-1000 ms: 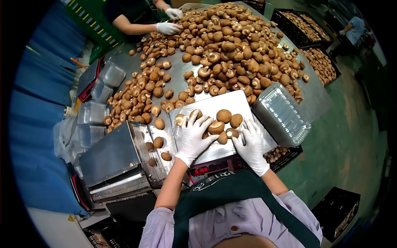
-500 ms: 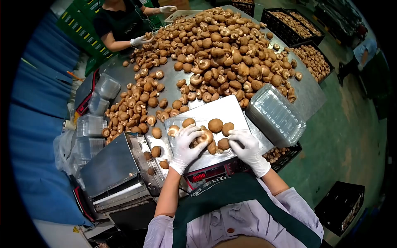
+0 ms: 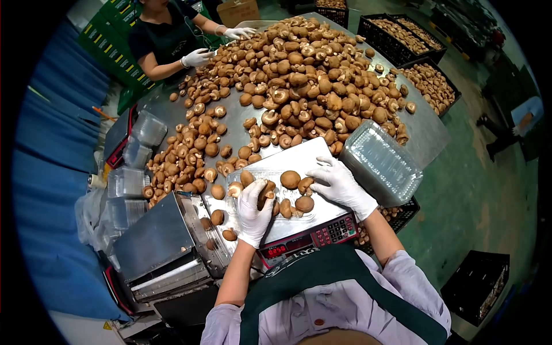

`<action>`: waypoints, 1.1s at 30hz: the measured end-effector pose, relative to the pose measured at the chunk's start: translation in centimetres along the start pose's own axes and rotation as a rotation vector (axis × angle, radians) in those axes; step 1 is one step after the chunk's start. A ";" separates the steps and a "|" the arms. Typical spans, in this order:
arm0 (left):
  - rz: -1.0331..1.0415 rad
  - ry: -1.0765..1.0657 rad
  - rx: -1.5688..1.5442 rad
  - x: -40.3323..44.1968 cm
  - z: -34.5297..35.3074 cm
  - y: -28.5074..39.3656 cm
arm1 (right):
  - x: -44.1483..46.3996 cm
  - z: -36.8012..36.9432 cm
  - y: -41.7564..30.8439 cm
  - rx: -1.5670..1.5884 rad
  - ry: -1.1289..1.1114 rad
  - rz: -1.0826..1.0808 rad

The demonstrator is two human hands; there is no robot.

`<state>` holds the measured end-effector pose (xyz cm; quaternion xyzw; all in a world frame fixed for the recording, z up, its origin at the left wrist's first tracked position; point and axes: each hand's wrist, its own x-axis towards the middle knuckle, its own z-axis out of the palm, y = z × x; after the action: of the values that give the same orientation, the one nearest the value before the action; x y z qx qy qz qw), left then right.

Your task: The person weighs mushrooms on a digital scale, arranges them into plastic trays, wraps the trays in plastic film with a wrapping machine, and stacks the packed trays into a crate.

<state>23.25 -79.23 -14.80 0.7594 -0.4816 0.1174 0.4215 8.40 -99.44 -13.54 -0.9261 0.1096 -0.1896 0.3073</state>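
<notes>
My left hand (image 3: 256, 213), in a white glove, is closed around a brown mushroom (image 3: 267, 194) above a clear plastic tray (image 3: 273, 173). The tray lies on the silver plate of a digital scale (image 3: 315, 150) with a lit red display (image 3: 277, 251). My right hand (image 3: 342, 185), gloved too, lies over the right side of the plate with its fingers stretched out. Its fingertips are beside a mushroom (image 3: 305, 185), and I cannot tell whether they touch it. Several other mushrooms, one a round cap (image 3: 290, 179), sit in the tray.
A large mushroom heap (image 3: 322, 86) covers the metal table. Stacked clear trays (image 3: 382, 164) stand right of the scale, more trays (image 3: 127, 181) at left. A metal-topped machine (image 3: 152, 230) is at my left. Across the table works another person (image 3: 167, 43). Black crates (image 3: 428, 86) hold mushrooms.
My left hand has shifted slightly left with a mushroom. My right hand has moved up and its fingers have straightened. The display reading has changed. The other person's right-side hand has moved toward the heap.
</notes>
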 end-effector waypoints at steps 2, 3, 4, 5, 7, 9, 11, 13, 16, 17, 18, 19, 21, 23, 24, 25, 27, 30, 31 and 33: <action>-0.025 -0.017 -0.043 0.4 -0.1 0.0 | 0.3 0.8 0.4 0.018 0.007 -0.015; 0.010 -0.022 -0.029 0.7 -0.3 0.1 | 0.3 1.1 0.5 0.036 0.014 -0.026; 0.010 -0.022 -0.028 0.8 -0.4 0.0 | 0.3 1.2 0.5 0.036 0.014 -0.027; 0.066 -0.035 0.014 1.0 -0.5 -0.1 | 0.2 1.3 0.4 0.069 0.001 0.022; 0.133 -0.027 0.066 1.2 -0.4 0.0 | 0.2 1.4 0.5 0.101 -0.012 0.068; 0.167 -0.004 0.055 1.0 0.3 -0.2 | 0.0 1.5 0.8 0.235 -0.020 0.205; 0.169 -0.055 0.012 0.9 0.5 -0.1 | -0.1 1.2 0.8 0.231 -0.018 0.205; 0.160 -0.234 0.095 1.5 0.2 0.2 | -0.1 1.2 0.9 0.193 0.011 0.185; 0.050 -0.585 0.154 1.9 -0.6 0.1 | -0.3 1.0 0.5 0.249 0.058 0.167; 0.069 -0.593 0.131 2.3 -1.2 0.4 | -0.4 1.0 0.5 0.248 0.058 0.166; 0.088 -0.601 0.108 2.6 -1.5 0.6 | -0.4 1.0 0.5 0.256 0.082 0.138; 0.078 -0.577 0.050 2.6 -1.6 0.4 | -0.5 1.0 0.5 0.264 0.106 0.109; 0.073 -0.590 0.042 2.6 -2.0 0.4 | -0.6 1.2 0.6 0.261 0.121 0.107; 0.065 -0.600 0.037 2.4 -2.0 0.2 | -0.6 1.4 0.5 0.260 0.136 0.101; 0.037 -0.579 0.122 1.9 -1.5 -0.2 | -0.6 1.3 0.3 0.278 0.149 0.116; 0.008 -0.558 0.207 1.7 -1.1 -0.3 | -0.7 1.2 0.0 0.296 0.163 0.131; -0.020 -0.512 0.236 1.5 -0.6 0.1 | -0.9 0.5 -0.8 0.324 0.168 0.182; -0.032 -0.410 0.300 0.9 0.3 0.7 | -2.2 -0.3 -0.4 0.409 0.195 0.291; -0.047 -0.375 0.290 0.7 0.5 1.0 | -2.8 -1.8 -0.2 0.327 0.121 0.277; -0.075 -0.329 0.302 0.0 0.9 1.9 | -4.1 -6.2 -0.7 0.182 -0.033 0.251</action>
<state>21.50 -80.24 -14.38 0.8402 -0.4923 0.0469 0.2227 2.11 -100.84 -9.70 -0.8764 0.2018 -0.1435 0.4130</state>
